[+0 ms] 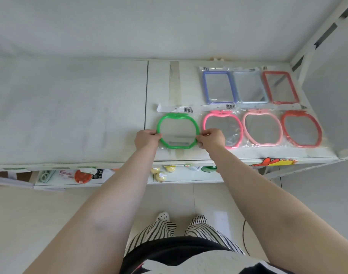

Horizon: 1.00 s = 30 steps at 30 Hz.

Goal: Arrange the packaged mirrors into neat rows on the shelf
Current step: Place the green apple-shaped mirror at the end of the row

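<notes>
A green apple-shaped packaged mirror (178, 123) lies flat on the white shelf (70, 115). My left hand (147, 138) grips its left edge and my right hand (210, 138) grips its right edge. To its right, in the same front row, lie a bright pink apple mirror (222, 123), a pale pink one (262, 127) and a red one (301, 128). Behind them a back row holds rectangular mirrors: purple-blue (218, 87), light blue (249, 87) and red (280, 87).
A strip of tape (174, 82) runs across the shelf behind the green mirror. A lower shelf (129, 179) holds small packaged goods. A white upright post (315, 42) stands at the right end. Tiled floor (50, 214) lies below.
</notes>
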Each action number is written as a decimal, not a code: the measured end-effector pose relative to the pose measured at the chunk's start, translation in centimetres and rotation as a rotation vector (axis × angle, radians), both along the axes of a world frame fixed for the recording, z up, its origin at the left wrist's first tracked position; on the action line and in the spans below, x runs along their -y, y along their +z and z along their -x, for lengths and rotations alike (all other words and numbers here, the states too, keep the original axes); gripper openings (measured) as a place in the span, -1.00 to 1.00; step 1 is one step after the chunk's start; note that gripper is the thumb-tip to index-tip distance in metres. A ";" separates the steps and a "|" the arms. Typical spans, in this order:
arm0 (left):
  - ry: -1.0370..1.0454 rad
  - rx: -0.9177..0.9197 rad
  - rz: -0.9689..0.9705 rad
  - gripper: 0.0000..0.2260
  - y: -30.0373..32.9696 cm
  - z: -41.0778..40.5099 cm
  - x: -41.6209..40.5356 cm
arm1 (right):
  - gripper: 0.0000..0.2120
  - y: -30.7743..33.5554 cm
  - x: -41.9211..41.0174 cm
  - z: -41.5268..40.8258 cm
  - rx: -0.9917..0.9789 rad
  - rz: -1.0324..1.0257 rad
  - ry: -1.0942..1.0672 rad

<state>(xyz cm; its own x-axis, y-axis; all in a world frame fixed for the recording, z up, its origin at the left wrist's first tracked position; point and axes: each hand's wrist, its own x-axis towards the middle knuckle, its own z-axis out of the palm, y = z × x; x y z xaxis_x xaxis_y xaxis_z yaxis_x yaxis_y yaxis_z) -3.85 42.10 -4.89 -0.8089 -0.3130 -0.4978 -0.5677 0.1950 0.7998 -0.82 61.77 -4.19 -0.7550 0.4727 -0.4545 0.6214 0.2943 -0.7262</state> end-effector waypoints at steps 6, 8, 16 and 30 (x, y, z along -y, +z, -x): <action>-0.049 -0.003 0.128 -0.81 -0.9 -0.4 0.0 | -0.78 -0.5 0.2 -0.1 -0.015 -0.029 -0.012; -0.048 0.004 0.132 -0.80 -1.0 -0.4 0.0 | -0.79 -0.5 0.3 -0.2 -0.026 -0.054 -0.004; -0.124 0.011 0.317 -0.66 -0.3 -0.3 -0.2 | -0.87 0.0 0.4 -0.5 -0.044 -0.272 0.148; -0.865 -0.249 0.718 -0.22 -1.0 -1.3 -6.3 | -0.47 -2.8 -4.7 -3.2 -0.061 -0.597 0.146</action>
